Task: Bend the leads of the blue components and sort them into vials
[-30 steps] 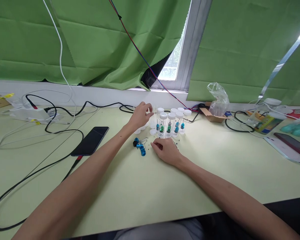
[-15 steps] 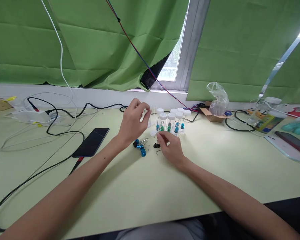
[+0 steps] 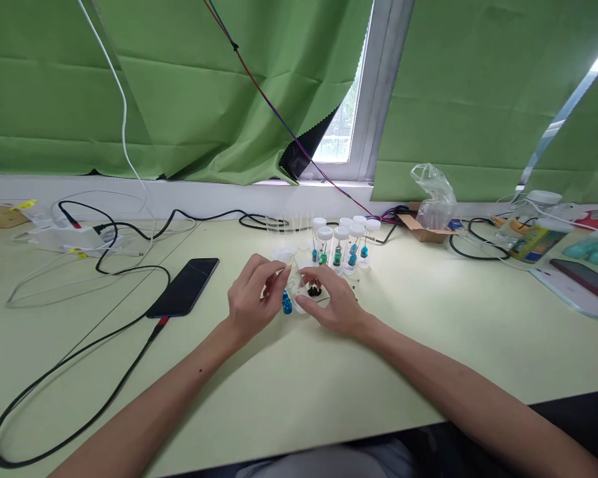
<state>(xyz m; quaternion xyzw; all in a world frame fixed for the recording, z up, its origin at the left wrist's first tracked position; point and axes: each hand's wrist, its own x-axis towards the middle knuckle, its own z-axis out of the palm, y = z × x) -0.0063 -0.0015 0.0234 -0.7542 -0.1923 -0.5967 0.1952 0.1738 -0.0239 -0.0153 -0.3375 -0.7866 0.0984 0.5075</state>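
A clear plastic tube [image 3: 294, 275] stands tilted between my hands, and what is inside it cannot be made out. At its upper rim, my left hand [image 3: 256, 295] pinches with thumb and fingers. My right hand [image 3: 333, 302] curves round the other side, its thumb near the tube's lower end. Blue metal parts [image 3: 287, 303] lie by my left fingertips, partly hidden. Small black pieces [image 3: 314, 291] show between the thumb and fingers of my right hand. Just behind stand several capped clear tubes [image 3: 341, 245] with blue or green pieces inside.
Open clear tubes [image 3: 279, 232] stand at the back. A phone [image 3: 183, 287] on a black cable [image 3: 104, 385] lies left. At the back right are a cardboard box [image 3: 423, 229] with a plastic bag [image 3: 433, 192], and a clear jar [image 3: 538, 226].
My left hand has come down and nearer from the open tubes at the back, bringing a clear tube. My right hand has opened from a pinch to meet that tube.
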